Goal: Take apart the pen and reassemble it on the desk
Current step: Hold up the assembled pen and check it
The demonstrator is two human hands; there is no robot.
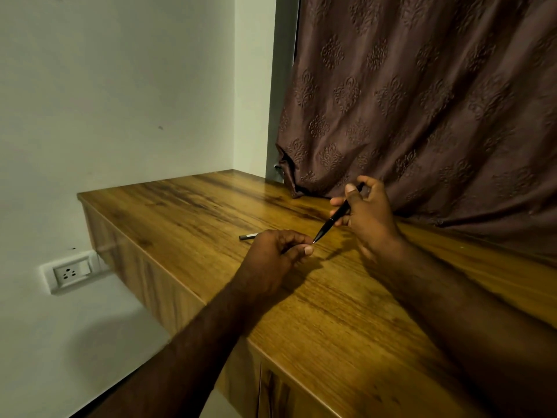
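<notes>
A slim black pen [336, 217] slants above the wooden desk [187, 218], its fine tip pointing down-left. My right hand [366, 215] grips its upper half between thumb and fingers. My left hand [278, 251] hovers just left of the tip, fingers curled and pinched close to it; whether it holds a small part I cannot tell. A short dark pen piece [248, 236] lies flat on the desk, just beyond my left hand and partly hidden by it.
A brown patterned curtain [422, 101] hangs behind the desk and rests on its back edge. White walls stand to the left, with a wall socket [70, 273] below the desk's left end. The desk's front edge runs diagonally under my left forearm.
</notes>
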